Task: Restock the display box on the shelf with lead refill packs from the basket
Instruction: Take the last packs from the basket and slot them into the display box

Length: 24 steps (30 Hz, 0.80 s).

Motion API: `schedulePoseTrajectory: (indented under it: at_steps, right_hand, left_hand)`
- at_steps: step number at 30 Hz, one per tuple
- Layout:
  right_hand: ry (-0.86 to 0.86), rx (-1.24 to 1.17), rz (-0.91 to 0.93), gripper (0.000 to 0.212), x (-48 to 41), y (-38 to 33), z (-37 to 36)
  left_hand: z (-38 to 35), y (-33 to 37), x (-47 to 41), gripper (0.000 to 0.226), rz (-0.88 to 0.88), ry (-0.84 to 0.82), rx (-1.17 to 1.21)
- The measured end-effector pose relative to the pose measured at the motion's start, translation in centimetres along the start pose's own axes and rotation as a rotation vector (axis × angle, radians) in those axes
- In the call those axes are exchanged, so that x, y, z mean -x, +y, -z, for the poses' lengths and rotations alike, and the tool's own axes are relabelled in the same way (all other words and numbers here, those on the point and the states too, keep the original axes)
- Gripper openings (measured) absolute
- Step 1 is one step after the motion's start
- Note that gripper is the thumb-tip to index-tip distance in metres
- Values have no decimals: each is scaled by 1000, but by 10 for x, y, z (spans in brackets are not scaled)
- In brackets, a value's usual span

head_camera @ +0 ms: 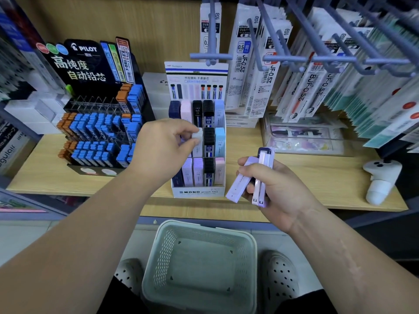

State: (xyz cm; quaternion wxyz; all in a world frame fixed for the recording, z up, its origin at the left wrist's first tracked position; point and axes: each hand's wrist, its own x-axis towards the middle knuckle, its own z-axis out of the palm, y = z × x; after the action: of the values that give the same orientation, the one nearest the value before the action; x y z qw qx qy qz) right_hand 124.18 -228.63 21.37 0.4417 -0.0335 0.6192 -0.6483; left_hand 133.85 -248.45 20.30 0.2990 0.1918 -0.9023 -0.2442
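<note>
Basket point(163, 250): pale green, perforated walls, on the floor between two shoes point(280, 275). Right hand point(272, 184) has fingers curled round a fanned bunch of slim lilac-and-white packs point(238, 186), just beside the display box's front right corner. Left hand point(163, 146) pinches a white pack point(197, 135) between thumb and fingertips at the middle tier. Display box point(198, 192): white, "MONO graph MG", three stepped tiers of navy, pink, black, pale blue and lilac packs, standing on the wooden shelf point(306, 177).
</note>
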Motion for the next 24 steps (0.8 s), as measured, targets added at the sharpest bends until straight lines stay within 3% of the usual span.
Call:
schedulePoseTrajectory:
  at_steps: [6,10,14,20,24]
  right_hand:
    - [-3,-27,6,27,-2,2,1]
    - [-21,-46,10,22,-2,2,2]
    - [-38,-53,12,23,-2,2,3]
    - [-45,-20,49,22,0,1,1]
    - [-69,48,55,15,2,-1,0]
  left_hand:
    - [0,1,-1,12,-156,-9,-58]
    - [0,-3,0,11,-89,7,-27]
    - [-5,-11,2,9,-144,-3,-85]
    - [-7,-14,3,21,-118,2,-151]
    - [-1,7,5,17,-27,19,-7]
